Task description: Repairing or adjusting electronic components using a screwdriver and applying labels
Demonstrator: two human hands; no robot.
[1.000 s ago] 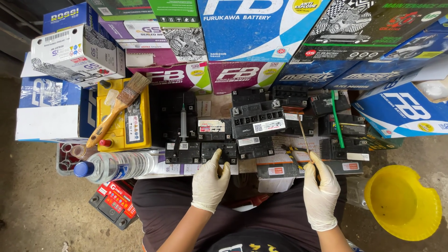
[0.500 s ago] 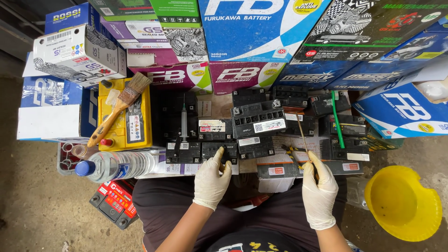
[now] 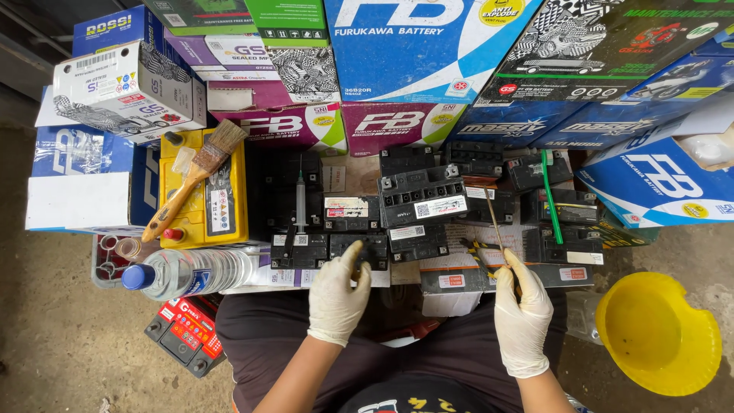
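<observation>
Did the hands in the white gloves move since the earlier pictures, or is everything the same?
Hardly. The left hand has stayed on the small black battery at the front, and the right hand still pinches the thin stick. The paintbrush, water bottle and yellow bowl have not moved.

head view; straight down; close above stacked black batteries (image 3: 417, 200); single view

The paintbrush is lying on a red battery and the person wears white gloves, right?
Not quite. The head view shows the paintbrush lying on a yellow battery, not a red one. The white gloves are right: left hand, right hand.
</observation>
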